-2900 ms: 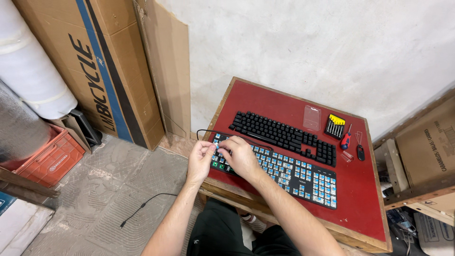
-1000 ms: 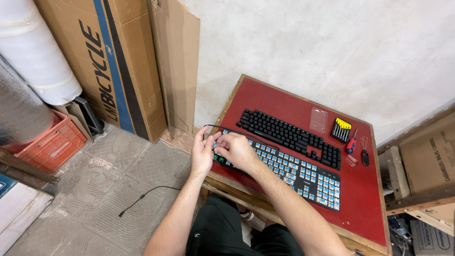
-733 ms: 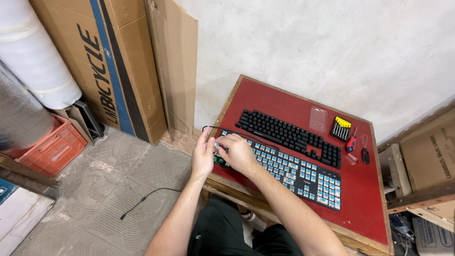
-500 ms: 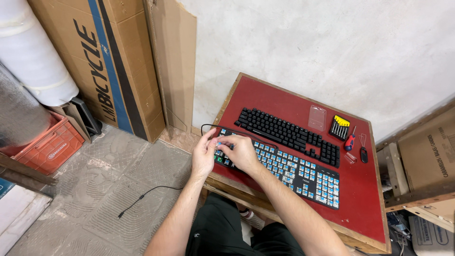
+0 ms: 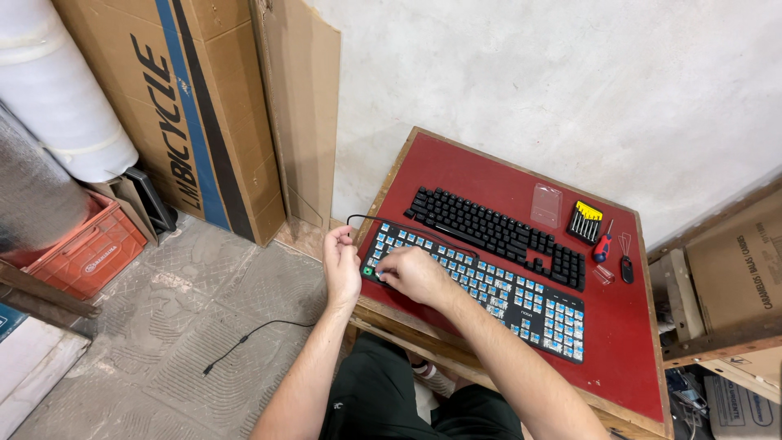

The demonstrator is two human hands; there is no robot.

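Pale plaster wall behind, tall brown cardboard boxes (image 5: 204, 114) leaning at left. Red-topped wooden worktop (image 5: 635, 326) carrying a black keyboard with bare blue switches (image 5: 489, 289) near, a black keycapped keyboard (image 5: 497, 236) farther. Right hand (image 5: 415, 275) on the near board's left end, fingers curled at a green-lit corner switch (image 5: 368, 271). Left hand (image 5: 342, 265) beside that edge, fingers loosely bent; grip unclear.

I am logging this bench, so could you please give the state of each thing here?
Stripped keyboard: keycaps off, blue switches bare.
Black keyboard: keycaps on, untouched.
Right hand: resting on the stripped keyboard's left end.
Left hand: at its left edge.
Screwdriver set: case open.
Cable: unplugged, trailing on floor.
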